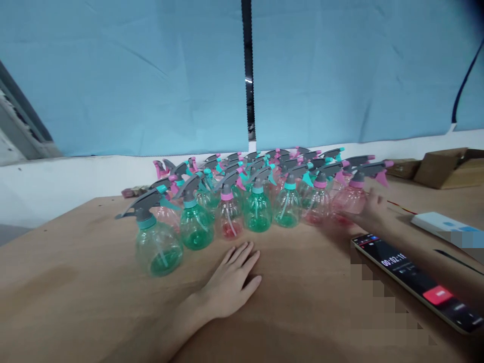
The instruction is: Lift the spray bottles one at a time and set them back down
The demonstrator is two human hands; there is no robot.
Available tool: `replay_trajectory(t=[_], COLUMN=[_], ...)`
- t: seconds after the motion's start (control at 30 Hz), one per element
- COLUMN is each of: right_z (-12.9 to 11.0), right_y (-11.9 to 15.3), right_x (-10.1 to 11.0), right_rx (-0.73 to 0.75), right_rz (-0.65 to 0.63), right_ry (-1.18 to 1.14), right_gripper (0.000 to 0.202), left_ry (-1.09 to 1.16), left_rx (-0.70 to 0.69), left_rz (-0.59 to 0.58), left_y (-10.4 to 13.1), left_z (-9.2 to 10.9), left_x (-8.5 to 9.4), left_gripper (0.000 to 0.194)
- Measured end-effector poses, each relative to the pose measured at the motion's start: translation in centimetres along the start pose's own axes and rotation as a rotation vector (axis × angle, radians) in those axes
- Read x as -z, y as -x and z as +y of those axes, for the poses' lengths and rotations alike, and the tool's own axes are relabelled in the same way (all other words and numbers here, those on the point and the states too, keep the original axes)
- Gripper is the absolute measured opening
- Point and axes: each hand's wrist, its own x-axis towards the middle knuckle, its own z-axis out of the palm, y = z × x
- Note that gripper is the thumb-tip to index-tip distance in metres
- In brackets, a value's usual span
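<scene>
My left hand (pixel 232 282) lies flat on the wooden table, fingers apart and holding nothing, in front of a clear bottle with a pink collar (pixel 230 222). Motion smears my right hand (pixel 363 214), which is beside the pink spray bottle (pixel 346 201) at the right end of the front row; whether its fingers grip the bottle is unclear. Several spray bottles with grey heads stand upright in rows, some green (pixel 258 212), some pink, holding a little coloured liquid. Nearest the left front is a green-collared bottle (pixel 159 249), its grey trigger head tilted up to the right.
A phone (pixel 416 282) showing a running timer is at the right, by my right forearm. Behind it are a white box-like item (pixel 446 224) and open cardboard boxes (pixel 449 169). Blue sheeting (pixel 151 75) covers the wall. A small bundle (pixel 134 191) lies at the back left.
</scene>
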Motion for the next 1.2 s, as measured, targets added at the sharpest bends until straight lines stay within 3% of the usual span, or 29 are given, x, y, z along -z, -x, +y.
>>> replay_trajectory(t=[0.07,0.13,0.23,0.3,0.37,0.47,0.63,1.2], right_z=[-2.1,-4.4,-7.4,-8.8,-10.0,-11.6,-12.5,-11.5], right_y=[2.2,5.6,11.2,13.9,15.0,14.2,12.5,13.0], right_x=[1.2,2.2,2.6,2.1,1.3,0.3,-0.4,-0.2], right_rx=[0.095,0.288,0.58,0.642,0.647,0.681,0.745,0.773], right_rz=[-0.014,-0.067,-0.579,-0.722,-0.807,-0.895,-0.929,-0.875], right_ry=[0.009,-0.039,-0.098,-0.16,-0.177,-0.135,-0.14,-0.171], right_gripper=[0.091,0.073,0.061,0.064,0.062,0.056,0.051,0.044], left_ry=[0.007,0.007,-0.006,-0.019,-0.031,-0.036,-0.014,-0.04], left_rx=[0.001,-0.002,-0.006,-0.005,-0.003,-0.031,-0.054,-0.05], left_rz=[0.003,0.007,0.008,-0.001,-0.014,-0.036,-0.045,-0.019], left_y=[0.0,0.0,0.0,0.0,0.0,-0.1,-0.4,-0.3], left_z=[0.1,0.1,0.0,-0.1,-0.2,-0.4,-0.6,-0.3], left_x=[0.0,0.0,-0.3,-0.4,-0.4,-0.2,0.0,0.1], left_gripper=[0.052,0.052,0.052,0.053,0.054,0.055,0.057,0.05])
